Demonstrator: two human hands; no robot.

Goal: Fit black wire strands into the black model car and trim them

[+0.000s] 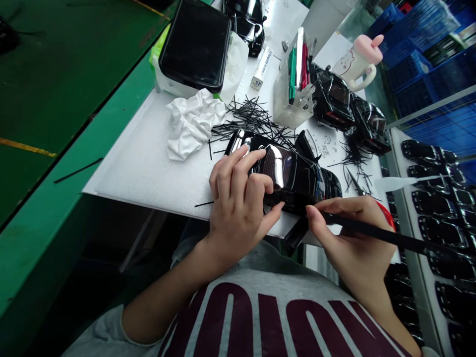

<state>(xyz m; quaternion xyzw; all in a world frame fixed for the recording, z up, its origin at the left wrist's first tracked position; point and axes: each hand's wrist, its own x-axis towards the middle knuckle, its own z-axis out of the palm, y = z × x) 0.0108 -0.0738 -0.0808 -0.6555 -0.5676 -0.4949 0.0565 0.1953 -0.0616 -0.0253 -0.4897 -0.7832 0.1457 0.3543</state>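
Observation:
A glossy black model car [286, 171] lies on the white foam-topped table, with one door [308, 145] standing open on its far side and another door [296, 232] swung out on the near side. My left hand [238, 203] is curled over one end of the car, its fingers on the roof and rear and its thumb at the near side. In my right hand [353, 228] is a long thin black tool [390, 238], pinched between thumb and fingers. Its tip meets the car's near side by the open door; the exact contact is hidden.
Black thin strips [253, 119] lie heaped behind the car. Around them are a crumpled white cloth [195, 121], a black tray [197, 42], a clear pen holder [286, 99], more model cars [332, 96] and a mug [353, 62]. A rack of black car bodies [439, 198] stands at right.

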